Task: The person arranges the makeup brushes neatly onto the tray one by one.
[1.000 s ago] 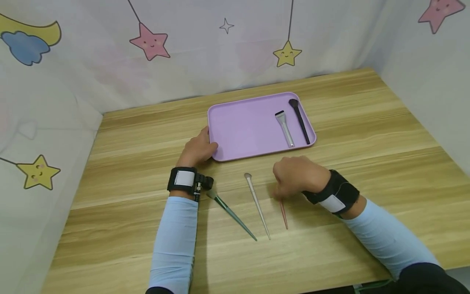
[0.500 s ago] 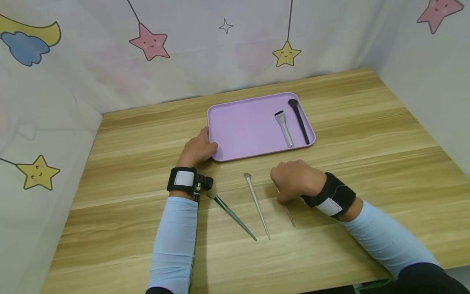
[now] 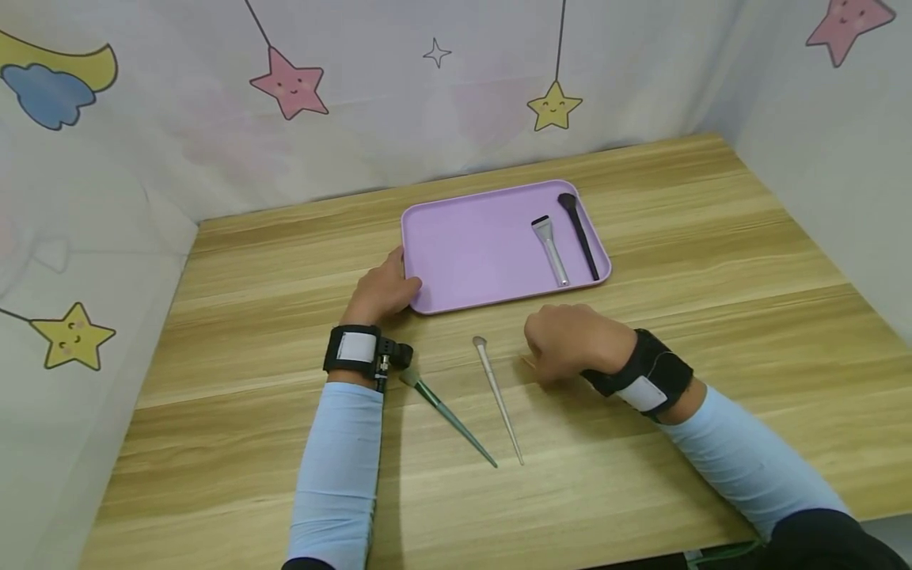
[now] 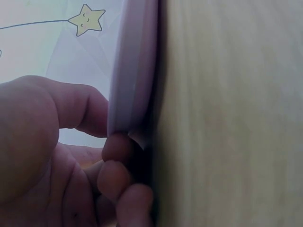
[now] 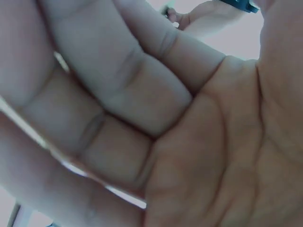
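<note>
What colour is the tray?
The tray is light purple; the head view shows it best.

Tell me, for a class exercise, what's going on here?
At a wooden table, a person's left hand grips the purple tray at its left end, while the right hand, curled over the table, holds a thin object, mostly hidden. A black brush and a flat silver brush lie in the tray; a green brush and a pale brush lie on the table.
</note>
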